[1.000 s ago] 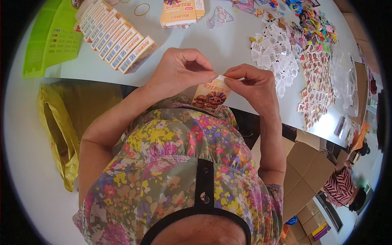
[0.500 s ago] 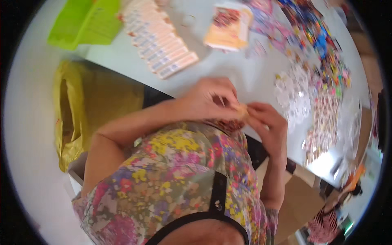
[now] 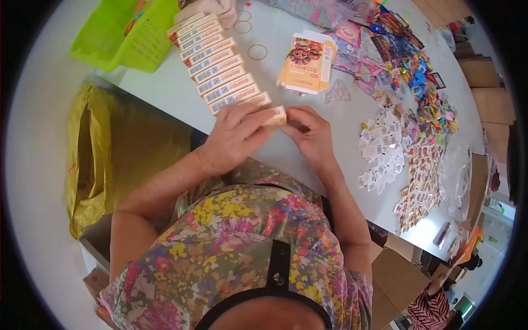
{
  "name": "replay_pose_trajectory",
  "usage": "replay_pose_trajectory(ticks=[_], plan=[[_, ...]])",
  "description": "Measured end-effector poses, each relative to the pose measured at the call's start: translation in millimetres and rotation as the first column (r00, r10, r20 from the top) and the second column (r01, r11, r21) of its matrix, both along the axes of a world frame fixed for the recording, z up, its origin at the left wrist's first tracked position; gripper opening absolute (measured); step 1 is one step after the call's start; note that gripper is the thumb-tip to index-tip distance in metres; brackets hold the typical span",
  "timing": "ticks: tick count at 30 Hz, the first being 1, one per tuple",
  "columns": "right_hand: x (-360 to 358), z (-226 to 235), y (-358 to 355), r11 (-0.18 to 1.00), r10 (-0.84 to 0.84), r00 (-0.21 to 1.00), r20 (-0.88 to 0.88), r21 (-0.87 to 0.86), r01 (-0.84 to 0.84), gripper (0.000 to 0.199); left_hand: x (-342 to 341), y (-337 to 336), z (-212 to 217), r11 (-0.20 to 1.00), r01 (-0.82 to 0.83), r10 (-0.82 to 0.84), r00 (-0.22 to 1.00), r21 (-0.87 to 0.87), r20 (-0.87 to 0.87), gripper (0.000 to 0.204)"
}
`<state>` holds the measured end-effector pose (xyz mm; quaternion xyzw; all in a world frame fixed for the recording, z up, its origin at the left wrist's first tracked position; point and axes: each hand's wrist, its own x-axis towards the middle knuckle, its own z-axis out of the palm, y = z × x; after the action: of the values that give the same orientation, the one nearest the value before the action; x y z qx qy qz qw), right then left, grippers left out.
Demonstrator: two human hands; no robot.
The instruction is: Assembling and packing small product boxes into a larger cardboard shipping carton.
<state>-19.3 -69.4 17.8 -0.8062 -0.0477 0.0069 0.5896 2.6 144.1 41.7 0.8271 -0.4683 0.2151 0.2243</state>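
My left hand [image 3: 234, 137] and my right hand [image 3: 312, 133] together hold a small orange and white carton [image 3: 274, 116] on the pale table [image 3: 181, 91]. The carton lies at the near end of a slanted row of like cartons [image 3: 216, 63] that runs away to the upper left. My left fingers lie over the carton's top, and my right fingertips press its right end.
A green plastic basket [image 3: 124, 33] stands at the far left. A stack of flat orange cartons [image 3: 307, 60], several rubber bands [image 3: 257, 52], white printed slips [image 3: 382, 148] and colourful small packets [image 3: 423, 104] cover the table's right. A yellow bag [image 3: 88, 159] hangs left below the table edge.
The carton, held near my chest a second ago, has moved forward onto the table at the end of the row. Both hands moved with it.
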Motion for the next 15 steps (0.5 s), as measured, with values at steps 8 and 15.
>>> replay_pose_trajectory(ticks=[8,15], plan=[[57,24,-34,0.751,-0.366,0.917,0.159,-0.532,0.391,0.035,-9,8,-16,0.996,-0.081,0.078,0.995,0.045,0.06,0.024],[64,2,-46,0.872,-0.403,0.91,0.102,-0.258,0.415,0.034,-13,10,-7,0.993,-0.069,0.064,0.996,0.098,0.057,0.029]])
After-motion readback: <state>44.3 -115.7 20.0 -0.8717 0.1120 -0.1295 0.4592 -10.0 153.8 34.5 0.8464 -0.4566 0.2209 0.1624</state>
